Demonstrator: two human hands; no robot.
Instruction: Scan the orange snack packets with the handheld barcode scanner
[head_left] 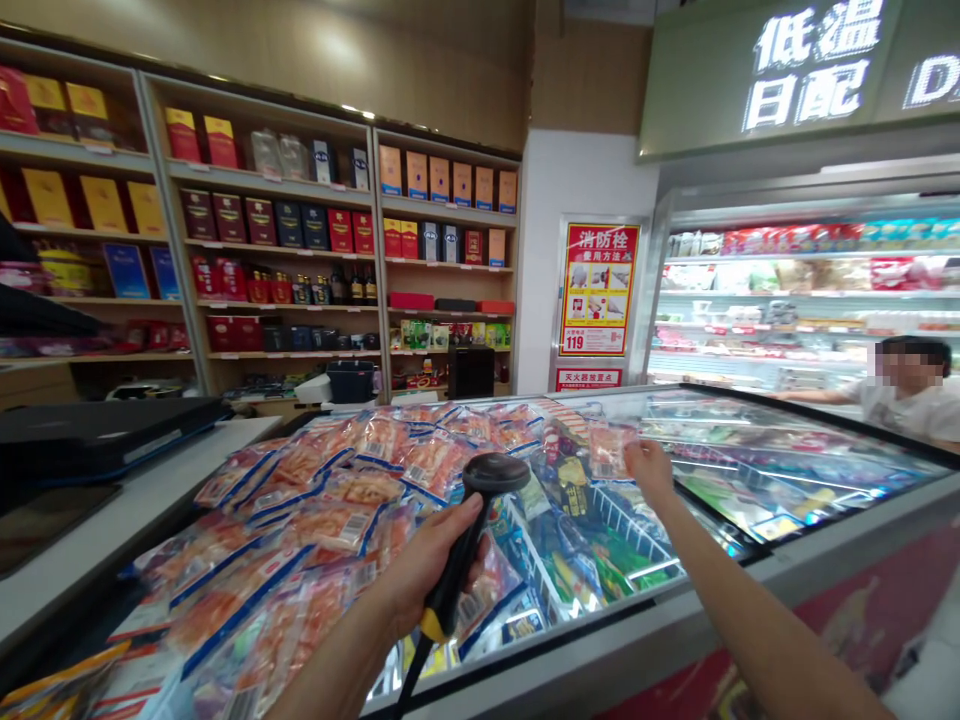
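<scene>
My left hand (431,560) is wrapped round the handle of a black barcode scanner (459,550), whose rounded head tilts up and whose cable hangs below. Under and behind it, many clear packets of reddish food (330,525) with blue edges and barcode labels lie heaped on the freezer's glass top. My right hand (651,468) is stretched out over the freezer (720,590), its fingers closed on the edge of one such food packet (609,452). That packet is held over the glass, to the right of the heap.
On the left stands a counter (142,500) with a black device (105,440). Shelves of boxed goods (300,225) line the back wall, beside a red fire-hydrant sign (598,290). At the right, a person (907,395) stands behind the freezer near a lit chiller (795,280).
</scene>
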